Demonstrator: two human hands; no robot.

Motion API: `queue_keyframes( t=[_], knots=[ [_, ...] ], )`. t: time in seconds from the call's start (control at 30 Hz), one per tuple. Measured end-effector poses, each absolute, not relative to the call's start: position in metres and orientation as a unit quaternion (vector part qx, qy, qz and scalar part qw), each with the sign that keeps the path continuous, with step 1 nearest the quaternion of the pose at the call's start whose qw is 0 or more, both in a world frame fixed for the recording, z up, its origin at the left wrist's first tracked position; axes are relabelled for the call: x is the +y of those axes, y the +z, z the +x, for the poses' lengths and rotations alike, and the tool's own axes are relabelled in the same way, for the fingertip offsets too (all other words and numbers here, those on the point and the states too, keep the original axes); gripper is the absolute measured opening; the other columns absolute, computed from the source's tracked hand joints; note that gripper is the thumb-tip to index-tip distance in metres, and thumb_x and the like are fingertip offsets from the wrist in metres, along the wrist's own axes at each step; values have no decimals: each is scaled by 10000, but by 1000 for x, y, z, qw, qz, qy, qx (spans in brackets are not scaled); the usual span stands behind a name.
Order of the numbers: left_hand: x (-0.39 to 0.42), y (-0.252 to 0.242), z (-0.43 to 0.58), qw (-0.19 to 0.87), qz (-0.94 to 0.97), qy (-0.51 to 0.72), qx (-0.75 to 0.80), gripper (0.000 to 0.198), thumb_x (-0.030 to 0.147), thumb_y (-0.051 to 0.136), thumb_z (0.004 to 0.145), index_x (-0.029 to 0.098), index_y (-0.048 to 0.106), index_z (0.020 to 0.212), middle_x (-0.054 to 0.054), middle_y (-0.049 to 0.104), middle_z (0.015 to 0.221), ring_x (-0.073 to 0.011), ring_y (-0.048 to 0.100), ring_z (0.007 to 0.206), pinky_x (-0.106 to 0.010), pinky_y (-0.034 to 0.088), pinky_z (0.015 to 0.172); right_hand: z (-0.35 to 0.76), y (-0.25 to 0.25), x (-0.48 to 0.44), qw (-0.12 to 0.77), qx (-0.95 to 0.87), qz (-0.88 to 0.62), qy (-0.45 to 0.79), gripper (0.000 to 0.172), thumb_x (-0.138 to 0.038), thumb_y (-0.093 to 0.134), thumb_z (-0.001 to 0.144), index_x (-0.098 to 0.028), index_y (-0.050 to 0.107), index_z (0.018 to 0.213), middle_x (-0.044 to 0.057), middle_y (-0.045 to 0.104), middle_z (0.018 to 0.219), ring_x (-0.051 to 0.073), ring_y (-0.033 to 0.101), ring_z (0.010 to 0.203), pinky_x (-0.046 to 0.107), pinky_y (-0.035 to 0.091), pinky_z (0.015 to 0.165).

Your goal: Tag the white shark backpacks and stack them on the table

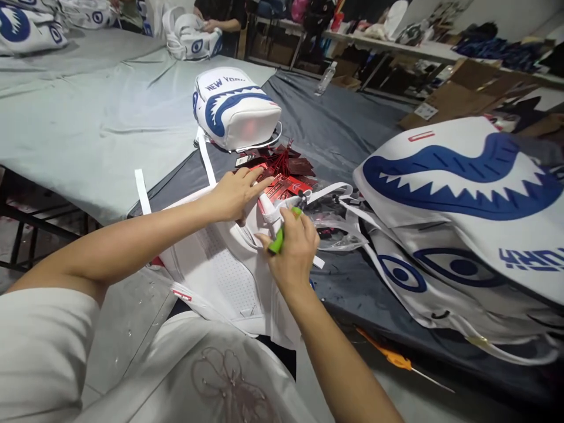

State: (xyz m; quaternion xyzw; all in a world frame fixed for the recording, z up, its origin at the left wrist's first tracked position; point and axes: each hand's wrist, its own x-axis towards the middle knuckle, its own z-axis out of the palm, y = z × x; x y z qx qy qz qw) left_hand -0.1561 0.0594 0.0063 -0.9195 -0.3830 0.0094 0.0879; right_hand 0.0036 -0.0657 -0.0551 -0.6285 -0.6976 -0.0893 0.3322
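Backpack (249, 126) beyond both hands (235, 191) (294, 244) reads "NEW YO…".

A green-handled tool (276, 242) was gripped in the right hand (293, 249) over a white backpack (227, 276), across whose upper part the left hand (234, 194) was spread. From that backpack, red tags (285, 188) were heaped at 1 o'clock, a shark-mouthed bag (247, 120) was set at 12 o'clock, and larger bags (462, 200) were piled at 3 o'clock.

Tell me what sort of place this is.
Likely a bag workshop or packing room: it has several matching white bags, a pile of red tags, and a cardboard box.
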Motion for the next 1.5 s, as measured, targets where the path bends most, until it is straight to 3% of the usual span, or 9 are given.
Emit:
queue_keyframes(
  t=[0.17, 0.3, 0.53, 0.77, 0.93, 1.2, 1.3, 1.37, 1.5],
  knots=[
    [59, 5, -155, 93, -913, 29, -396, 1105, 380, 785, 706, 232, 132, 1585, -170, 210, 1629, -353, 352, 1381, -423, 419, 1004, -24, -51, -35, 162, -691, -702, -55, 865, -294, 786, 779, -78, 347, 1492, 308, 368, 1513, 418, 230, 1467, 600, 228, 1135],
    [61, 2, -152, 99, -917, 53, -383, 1128, 369, 757, 724, 237, 53, 1596, -178, 166, 1644, -363, 347, 1390, -438, 421, 996, -32, -60, -22, 128, -683, -717, -47, 915, -275, 788, 772, -102, 294, 1523, 331, 205, 1582, 432, 157, 1491, 615, 175, 1146],
    [55, -9, -157, 128, -907, 42, -399, 1098, 308, 734, 763, 254, 22, 1598, -184, 18, 1666, -387, 128, 1517, -525, 383, 1029, -24, -70, -26, 194, -677, -709, -32, 824, -241, 714, 822, -128, 304, 1528, 302, 265, 1574, 360, 124, 1515, 551, 183, 1161],
    [56, -20, -157, 102, -889, -1, -446, 1027, 285, 726, 772, 241, 115, 1596, -204, 61, 1658, -394, 185, 1506, -516, 438, 999, -19, -73, -25, 233, -684, -691, -15, 796, -209, 715, 816, -109, 339, 1511, 312, 280, 1563, 379, 148, 1508, 579, 204, 1149],
    [64, -23, -149, 121, -921, 6, -370, 1023, 222, 686, 798, 268, 49, 1597, -203, 33, 1659, -403, 93, 1525, -663, 246, 1105, -18, -75, -23, 233, -682, -694, -13, 780, -168, 715, 814, -108, 352, 1501, 320, 271, 1562, 384, 146, 1507, 598, 199, 1146],
    [67, -20, -149, 112, -933, 19, -341, 1000, 331, 711, 785, 220, 130, 1591, -191, 65, 1661, -372, 146, 1520, -538, 323, 1081, -8, -69, -25, 235, -704, -669, -30, 822, -226, 668, 849, -69, 241, 1535, 316, 356, 1520, 401, 251, 1473, 616, 259, 1128],
    [66, -22, -152, 110, -932, 3, -345, 997, 382, 713, 789, 222, 139, 1588, -191, 52, 1662, -362, 137, 1524, -517, 307, 1090, 11, -56, -49, 337, -714, -613, -7, 809, -327, 611, 894, -94, 193, 1547, 254, 538, 1396, 346, 504, 1315, 556, 377, 1085],
    [66, -23, -152, 105, -931, -2, -349, 1032, 397, 732, 774, 226, 124, 1590, -196, 39, 1662, -364, 128, 1526, -512, 302, 1092, 26, -45, -69, 386, -717, -576, 78, 760, -354, 574, 919, -135, 211, 1549, 167, 686, 1178, 278, 662, 1061, 457, 500, 957],
    [66, -23, -151, 99, -931, 0, -352, 1078, 397, 762, 750, 224, 108, 1590, -198, 33, 1662, -364, 126, 1526, -504, 308, 1087, 42, -28, -84, 315, -705, -526, 356, 524, -408, 479, 967, -174, 499, 1436, 20, 707, 720, 161, 620, 587, 280, 510, 591]
  ],
)
